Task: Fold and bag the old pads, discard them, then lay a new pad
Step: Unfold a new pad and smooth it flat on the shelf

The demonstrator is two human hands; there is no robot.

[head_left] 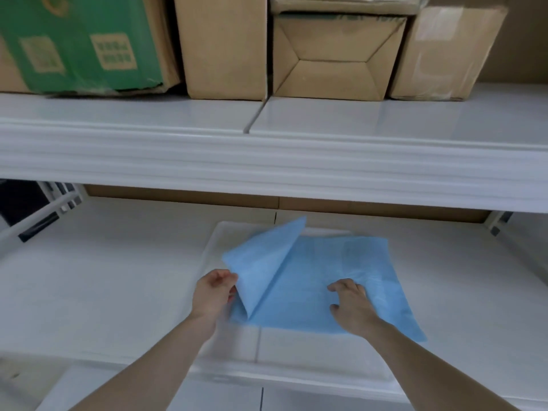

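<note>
A light blue pad lies in a shallow white tray on the lower white shelf. Its left part is lifted and folded upward, with one corner pointing up toward the back. My left hand pinches the raised left edge of the pad. My right hand presses down on the flat right part of the pad with its fingers spread. The pad's near right corner reaches past the tray's front area.
A thick white upper shelf overhangs the work area close above. On it stand several cardboard boxes and a green printed box. White shelf surface extends to the left of the tray. Metal shelf brackets sit at far left.
</note>
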